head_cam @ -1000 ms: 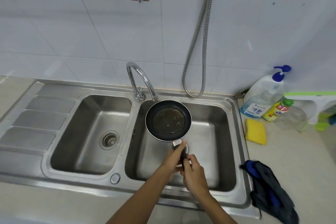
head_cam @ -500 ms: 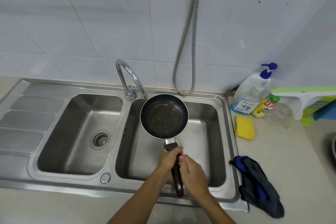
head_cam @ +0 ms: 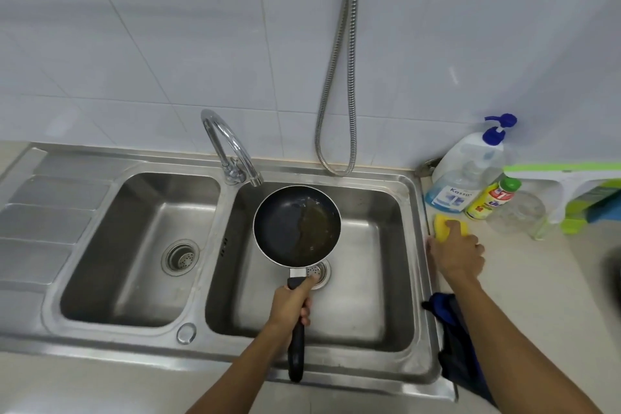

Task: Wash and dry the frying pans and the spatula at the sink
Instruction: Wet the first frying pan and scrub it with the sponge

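Round black greasy frying pan (head_cam: 297,224) gripped at the handle by left hand (head_cam: 291,304) over right steel basin (head_cam: 369,299) — right hand (head_cam: 458,254) clutching yellow block sponge (head_cam: 443,222): washing barely begun, soaping likely next.

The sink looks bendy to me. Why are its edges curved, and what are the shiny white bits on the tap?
Head view: the wide-angle lens bows the sink rim and tile lines; the white bits on the tap are glare; the pan looks sharp, the right hand on the yellow sponge slightly soft.
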Action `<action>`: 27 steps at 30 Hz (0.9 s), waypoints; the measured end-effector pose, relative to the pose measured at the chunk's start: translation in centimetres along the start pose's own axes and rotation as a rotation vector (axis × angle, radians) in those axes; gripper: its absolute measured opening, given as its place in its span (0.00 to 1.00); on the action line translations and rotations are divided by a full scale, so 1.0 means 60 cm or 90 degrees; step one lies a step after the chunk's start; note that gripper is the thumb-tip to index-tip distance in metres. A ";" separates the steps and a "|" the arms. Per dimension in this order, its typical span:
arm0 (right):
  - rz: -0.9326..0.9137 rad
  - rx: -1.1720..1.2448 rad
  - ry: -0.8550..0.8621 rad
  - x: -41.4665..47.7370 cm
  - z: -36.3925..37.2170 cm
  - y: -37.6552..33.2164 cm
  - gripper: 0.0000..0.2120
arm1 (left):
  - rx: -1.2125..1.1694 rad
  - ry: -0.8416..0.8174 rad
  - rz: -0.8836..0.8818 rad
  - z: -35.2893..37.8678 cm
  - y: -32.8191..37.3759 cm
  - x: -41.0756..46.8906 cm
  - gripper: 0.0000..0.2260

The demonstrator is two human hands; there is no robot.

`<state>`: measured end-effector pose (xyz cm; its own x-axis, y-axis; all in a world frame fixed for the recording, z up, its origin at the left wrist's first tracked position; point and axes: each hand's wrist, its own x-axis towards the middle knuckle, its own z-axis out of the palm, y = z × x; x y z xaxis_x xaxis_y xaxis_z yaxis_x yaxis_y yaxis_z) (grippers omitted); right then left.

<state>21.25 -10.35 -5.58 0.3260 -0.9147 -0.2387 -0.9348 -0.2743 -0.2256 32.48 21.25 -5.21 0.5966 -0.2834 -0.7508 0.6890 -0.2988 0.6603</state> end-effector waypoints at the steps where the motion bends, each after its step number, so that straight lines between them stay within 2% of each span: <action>1: -0.005 0.006 0.014 -0.002 0.001 -0.004 0.24 | 0.013 0.006 -0.004 0.000 -0.002 0.000 0.20; 4: -0.079 0.039 0.064 -0.035 0.003 -0.039 0.22 | 0.046 0.017 -0.003 0.002 -0.009 0.006 0.19; 6: -0.258 0.060 0.077 -0.075 0.011 -0.081 0.22 | 0.058 0.018 -0.002 0.004 -0.010 0.010 0.17; 9: -0.546 0.025 0.031 -0.131 0.043 -0.164 0.22 | 0.076 0.025 -0.003 0.004 -0.007 0.013 0.16; 12: -0.669 -0.121 -0.039 -0.164 0.065 -0.237 0.19 | 0.094 0.032 -0.003 -0.002 -0.004 0.008 0.17; 14: -0.702 -0.210 -0.104 -0.179 0.080 -0.272 0.17 | 0.114 0.034 -0.004 -0.008 -0.001 0.004 0.15; 16: -0.722 -0.234 -0.174 -0.197 0.095 -0.310 0.15 | 0.138 0.029 -0.005 -0.015 0.002 -0.001 0.12; 18: -0.749 -0.219 -0.171 -0.209 0.111 -0.352 0.14 | 0.147 0.016 -0.017 -0.017 0.004 -0.005 0.09; 22: -0.637 -0.202 -0.101 -0.171 0.130 -0.381 0.13 | 0.135 0.034 -0.031 -0.022 0.004 -0.011 0.14; 24: -0.590 -0.218 -0.105 -0.149 0.123 -0.366 0.14 | 0.127 0.060 -0.027 -0.032 0.010 -0.005 0.15; 27: -0.579 -0.224 -0.153 -0.161 0.124 -0.331 0.13 | 0.160 0.059 -0.017 -0.044 0.013 0.005 0.13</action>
<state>37.74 6.17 -5.81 0.9207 -0.2402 -0.3077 -0.2919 -0.9470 -0.1342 34.28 23.32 -4.99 0.6223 -0.1912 -0.7591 0.5880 -0.5259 0.6146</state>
